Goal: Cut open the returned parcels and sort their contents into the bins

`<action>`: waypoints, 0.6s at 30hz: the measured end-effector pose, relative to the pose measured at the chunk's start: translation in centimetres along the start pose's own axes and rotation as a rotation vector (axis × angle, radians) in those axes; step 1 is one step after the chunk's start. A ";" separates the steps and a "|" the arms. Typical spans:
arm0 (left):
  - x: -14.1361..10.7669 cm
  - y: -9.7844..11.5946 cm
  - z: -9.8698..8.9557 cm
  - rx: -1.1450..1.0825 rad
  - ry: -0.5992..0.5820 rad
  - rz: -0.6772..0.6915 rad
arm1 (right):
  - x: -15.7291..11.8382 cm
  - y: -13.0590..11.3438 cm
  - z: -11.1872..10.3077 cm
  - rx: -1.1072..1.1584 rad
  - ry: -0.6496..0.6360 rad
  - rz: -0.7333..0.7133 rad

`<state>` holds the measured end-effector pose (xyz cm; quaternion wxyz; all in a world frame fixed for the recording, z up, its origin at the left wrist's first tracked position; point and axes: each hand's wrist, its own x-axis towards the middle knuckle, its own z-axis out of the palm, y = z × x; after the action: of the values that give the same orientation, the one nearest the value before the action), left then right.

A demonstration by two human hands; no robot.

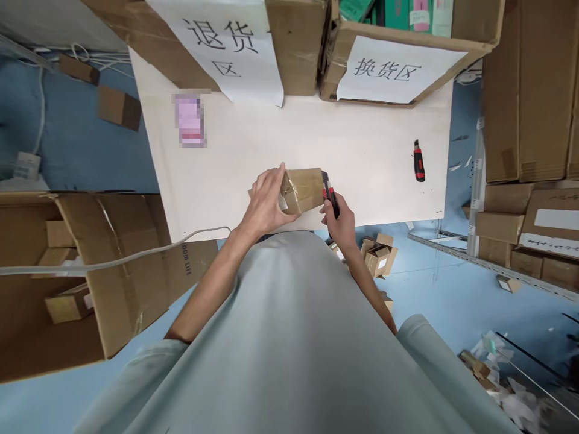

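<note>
My left hand (266, 205) grips a small brown cardboard box (308, 185) by its left end, close to the front edge of the white table (280, 138). Shiny clear tape runs over the box near that hand. In my right hand (341, 223) is a red and black utility knife (332, 196), its fingers closed round the handle. The knife's tip is at the right end of the box; whether it cuts in cannot be made out. A second red and black utility knife (419, 161) lies on the table to the right.
Two large cartons with paper signs, a left carton (296, 48) and a right carton (470, 21) holding small packages, stand at the back. A blurred pink item (190, 120) lies on the left. An open carton (131, 259) with boxes is at lower left, shelved boxes (525, 90) at right.
</note>
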<state>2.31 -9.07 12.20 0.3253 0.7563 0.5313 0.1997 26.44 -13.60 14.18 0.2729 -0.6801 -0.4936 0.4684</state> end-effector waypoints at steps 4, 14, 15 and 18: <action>-2.1 -1.4 -0.9 -0.103 0.056 -0.023 | -1.7 -3.5 0.9 -0.088 0.015 -0.064; -6.1 -5.4 -1.5 -0.406 -0.088 -0.114 | -2.6 -2.2 6.4 -0.358 -0.060 -0.050; -5.7 -5.5 -1.9 -0.456 -0.082 -0.122 | -3.0 -2.3 6.5 -0.358 -0.056 -0.046; -3.8 -5.9 -2.7 -0.564 -0.017 -0.167 | -4.3 -3.3 6.6 -0.366 -0.047 -0.033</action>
<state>-4.78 -10.52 10.10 0.5424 0.5912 0.5126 0.3058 18.79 -16.94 15.78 0.1405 -0.6992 -0.5878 0.3819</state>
